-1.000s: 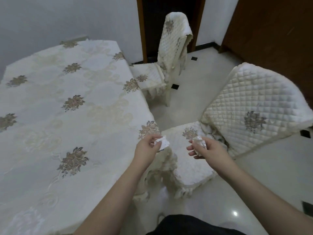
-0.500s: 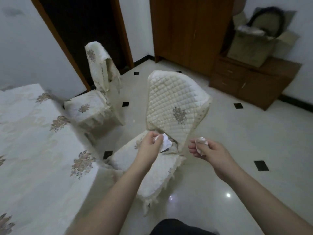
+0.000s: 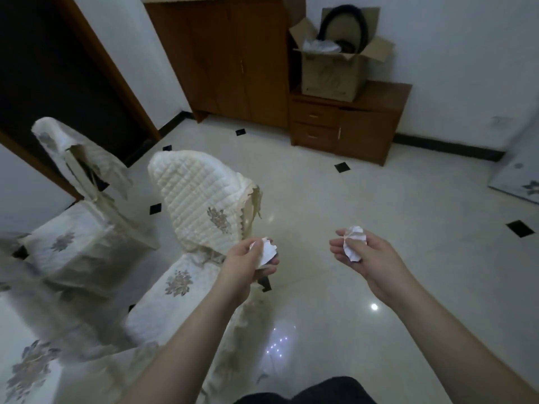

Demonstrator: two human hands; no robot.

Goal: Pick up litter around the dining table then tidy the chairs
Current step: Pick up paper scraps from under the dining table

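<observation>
My left hand pinches a crumpled white paper scrap above the near chair's seat. My right hand grips a second crumpled paper scrap, held out over the bare floor. The near chair, in a quilted cream cover with a flower motif, stands pulled out from the table with its back toward the room. A second covered chair stands to its left by the doorway. The table's embroidered cloth shows at the bottom left corner.
A brown wooden cabinet and a low drawer unit line the far wall, with an open cardboard box on the unit. A dark doorway opens at the left. Glossy pale floor tiles stretch to the right.
My view has swung right, away from the table toward the room. Both hands have kept their paper scraps and have drifted farther apart, the right one moving out over the floor.
</observation>
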